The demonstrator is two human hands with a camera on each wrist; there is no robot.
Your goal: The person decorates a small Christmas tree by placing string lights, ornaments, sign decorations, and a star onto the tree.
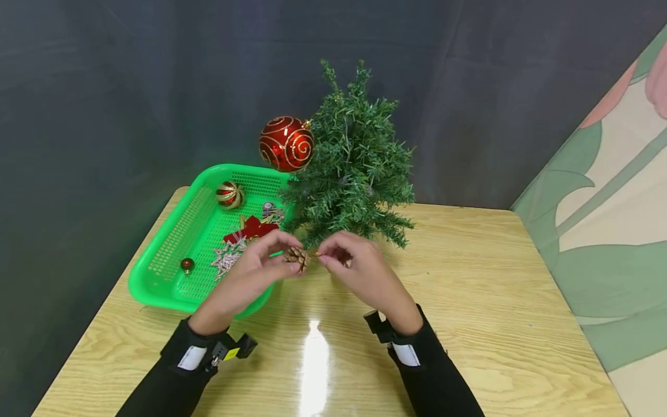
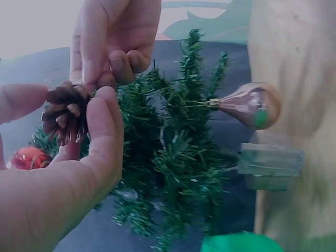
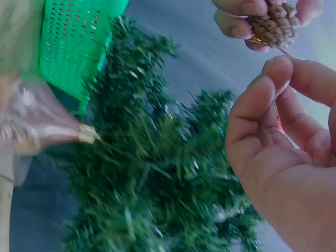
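Note:
A brown pine cone (image 1: 296, 259) is held between the thumb and fingers of my left hand (image 1: 255, 267), over the right front rim of the green basket. Close to its right, my right hand (image 1: 359, 267) pinches a thin string or wire attached to the cone; the right wrist view shows this strand running from the pine cone (image 3: 275, 25) to the pinched fingertips. Both hands are in front of a small artificial Christmas tree (image 1: 354, 168). A large red ball ornament (image 1: 286, 143) with gold swirls hangs at the tree's upper left.
The green basket (image 1: 138, 284) holds a striped ball (image 1: 230, 195), a small red ball (image 1: 187, 265), a silver snowflake (image 1: 227, 258) and a red bow (image 1: 252, 228). A pinkish teardrop ornament (image 2: 254, 106) hangs by the tree, near a clear box (image 2: 270, 160). A dark curtain (image 1: 130, 87) stands behind the wooden table (image 1: 484, 289).

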